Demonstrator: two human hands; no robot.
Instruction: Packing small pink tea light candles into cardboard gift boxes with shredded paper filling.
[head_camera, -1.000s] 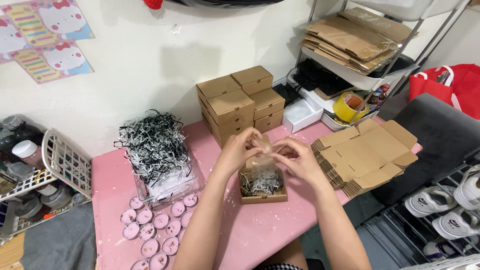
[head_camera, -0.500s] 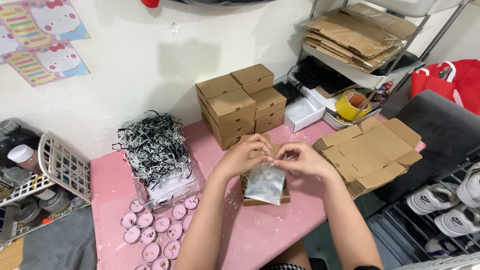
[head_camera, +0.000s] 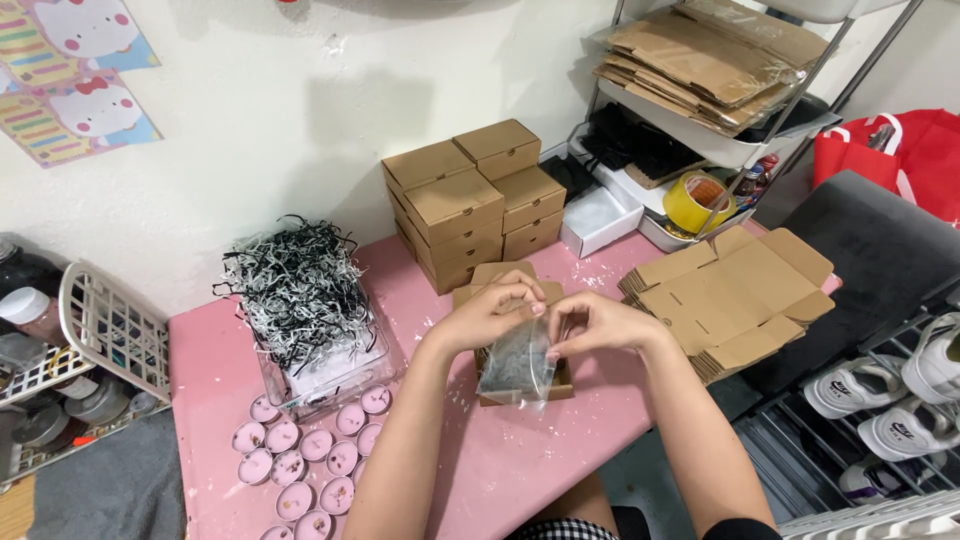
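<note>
Room: white plaster wall (head_camera: 300, 110), scuffed, with 2 cartoon posters (head_camera: 75, 85) at upper left. Pink counter (head_camera: 520, 470), flecked with white, set against the wall. Metal wire shelf unit (head_camera: 790, 110) at right, holding flat brown cardboard sheets (head_camera: 700, 60). White plastic basket (head_camera: 105, 330) at left. Dark grey chair seat (head_camera: 870, 250) at right; low rack of white sneakers (head_camera: 900, 400) beneath. Lighting even, soft.
</note>
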